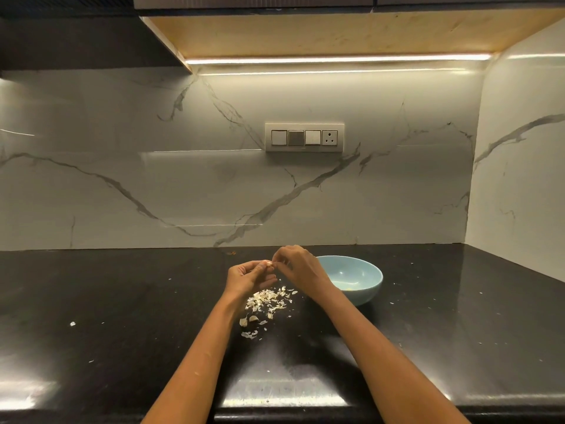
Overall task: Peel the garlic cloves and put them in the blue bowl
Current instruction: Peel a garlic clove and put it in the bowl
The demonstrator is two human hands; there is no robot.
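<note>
While held above the surface (122,301), garlic clove (269,263): pinched by both hands, toward the back edge.
Left hand (249,278): fingers curled round clove.
Right hand (298,266): fingertips nipping its skin.
Blue bowl (365,284): just right of the hands.
Peels (269,301): scattered beneath them.

Two bare forearms are showing from the bottom edge of the head view, with no sleeve, watch or bracelet covering them. The left hand (249,278) and the right hand (298,266) are wearing no gloves. Pale flecks are clinging to the left forearm, possibly bits of papery skin.
</note>
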